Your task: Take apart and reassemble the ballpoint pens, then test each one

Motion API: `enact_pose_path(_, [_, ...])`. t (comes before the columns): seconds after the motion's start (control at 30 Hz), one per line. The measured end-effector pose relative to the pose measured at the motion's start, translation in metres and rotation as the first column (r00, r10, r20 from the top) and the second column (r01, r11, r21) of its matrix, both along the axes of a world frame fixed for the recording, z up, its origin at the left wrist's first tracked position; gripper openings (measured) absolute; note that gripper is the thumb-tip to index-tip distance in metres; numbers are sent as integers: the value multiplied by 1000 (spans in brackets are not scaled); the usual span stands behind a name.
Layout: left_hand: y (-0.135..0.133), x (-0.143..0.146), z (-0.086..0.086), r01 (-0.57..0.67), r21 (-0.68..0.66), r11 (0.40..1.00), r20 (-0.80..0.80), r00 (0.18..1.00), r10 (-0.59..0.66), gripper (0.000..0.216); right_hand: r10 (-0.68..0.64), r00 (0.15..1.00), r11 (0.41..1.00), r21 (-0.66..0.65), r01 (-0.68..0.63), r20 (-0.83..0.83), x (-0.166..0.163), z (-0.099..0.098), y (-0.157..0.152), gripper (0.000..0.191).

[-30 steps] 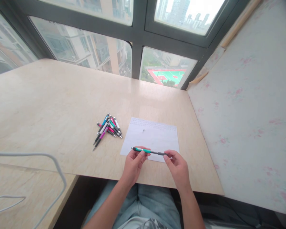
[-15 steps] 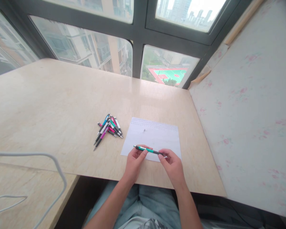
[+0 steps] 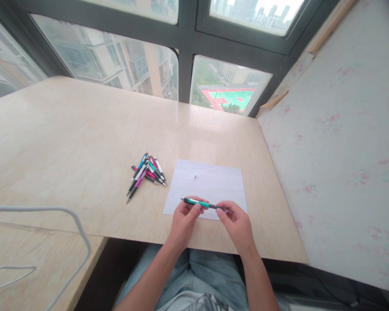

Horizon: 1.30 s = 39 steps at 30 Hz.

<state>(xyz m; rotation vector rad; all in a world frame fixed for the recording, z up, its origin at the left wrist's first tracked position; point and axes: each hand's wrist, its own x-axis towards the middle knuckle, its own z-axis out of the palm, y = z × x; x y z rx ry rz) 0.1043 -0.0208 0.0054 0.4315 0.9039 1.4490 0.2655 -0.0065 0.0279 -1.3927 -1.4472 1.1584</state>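
Note:
A green and black pen (image 3: 201, 203) lies level between my two hands, just above the near edge of a white sheet of paper (image 3: 210, 183). My left hand (image 3: 185, 220) pinches its green barrel end. My right hand (image 3: 236, 224) pinches the dark tip end. A small dark speck (image 3: 195, 176) rests on the paper near its top. A pile of several coloured pens (image 3: 147, 173) lies on the table left of the sheet, clear of both hands.
The beige table (image 3: 84, 129) runs back to a dark-framed window (image 3: 188, 47). A patterned wall (image 3: 337, 142) bounds the right side. A white cable (image 3: 68, 220) loops over a lower surface at the near left. My lap shows under the table edge.
My right hand has slid left along the pen, closer to my left hand, so less of the pen shows between them. The pile and paper have not moved.

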Motion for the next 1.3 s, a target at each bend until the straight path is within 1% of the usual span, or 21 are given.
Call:
enact_pose_path(0.1, [4, -1, -2, 1, -1, 1000, 160, 987, -1, 18, 32, 992, 998, -41, -37, -118, 9, 0, 8, 24])
enact_pose_path(0.17, [6, -2, -4, -15, -26, 1000, 289, 957, 22, 18, 6, 982, 999, -47, -15, -187, 12, -3, 21, 28])
enact_pose_path(0.2, [6, -3, -5, -18, -37, 999, 334, 942, 30, 18, -27, 984, 999, -36, 21, -176, 12, -5, 29, 30])
enact_pose_path(0.23, [6, -4, -6, -13, -45, 999, 359, 933, 28, 19, -44, 994, 999, -17, 43, -102, 9, -7, 38, 29])
enact_pose_path(0.3, [5, -4, -8, 12, -46, 999, 368, 930, 6, 19, -26, 993, 999, 50, 21, 112, -2, -12, 57, 22])
enact_pose_path(0.4, [4, -3, -7, 40, -38, 998, 355, 935, -24, 19, 57, 959, 980, 169, -107, 276, -31, -18, 83, 20])
enact_pose_path(0.47, [3, -1, -7, 40, -34, 999, 349, 937, -26, 19, 99, 908, 951, 229, -206, 406, -51, -23, 96, 20])
enact_pose_path(0.53, [3, -1, -7, 37, -30, 999, 343, 939, -25, 19, 119, 842, 923, 254, -289, 525, -66, -27, 106, 21])
enact_pose_path(0.6, [3, 0, -7, 35, -27, 999, 336, 941, -24, 19, 133, 794, 906, 252, -340, 593, -73, -30, 110, 20])
enact_pose_path(0.63, [3, 0, -7, 34, -27, 999, 335, 942, -23, 19, 140, 787, 905, 246, -348, 600, -73, -31, 111, 19])
enact_pose_path(0.67, [3, 0, -8, 33, -27, 999, 335, 942, -22, 19, 146, 795, 908, 239, -344, 588, -70, -32, 110, 18])
enact_pose_path(0.73, [3, 1, -8, 31, -31, 999, 338, 941, -19, 19, 148, 851, 931, 219, -291, 504, -58, -32, 102, 16])
enact_pose_path(0.8, [2, 1, -8, 30, -32, 999, 339, 940, -18, 18, 121, 932, 968, 168, -188, 343, -38, -29, 87, 14])
enact_pose_path(0.87, [3, 0, -7, 22, -31, 999, 339, 941, -10, 16, 53, 985, 995, 69, -65, 162, -17, -23, 66, 18])
enact_pose_path(0.93, [3, -1, -7, 1, -33, 999, 334, 942, 10, 15, -48, 998, 999, -3, 48, 33, 3, -15, 44, 21])
enact_pose_path(1.0, [4, -2, -7, -16, -34, 999, 327, 945, 27, 17, -108, 992, 994, -19, 107, -58, 17, -6, 25, 20])
enact_pose_path(1.1, [4, -3, -7, -15, -26, 1000, 303, 953, 22, 17, -130, 987, 992, -18, 129, -99, 25, 3, 7, 18])
enact_pose_path(1.2, [4, -2, -8, -4, -8, 1000, 262, 965, 6, 18, -76, 996, 997, 27, 77, -53, 21, 8, 2, 15])
enact_pose_path(1.3, [3, -2, -8, -16, 1, 1000, 229, 973, 16, 17, -28, 999, 998, 60, 29, -15, 15, 8, 3, 13])
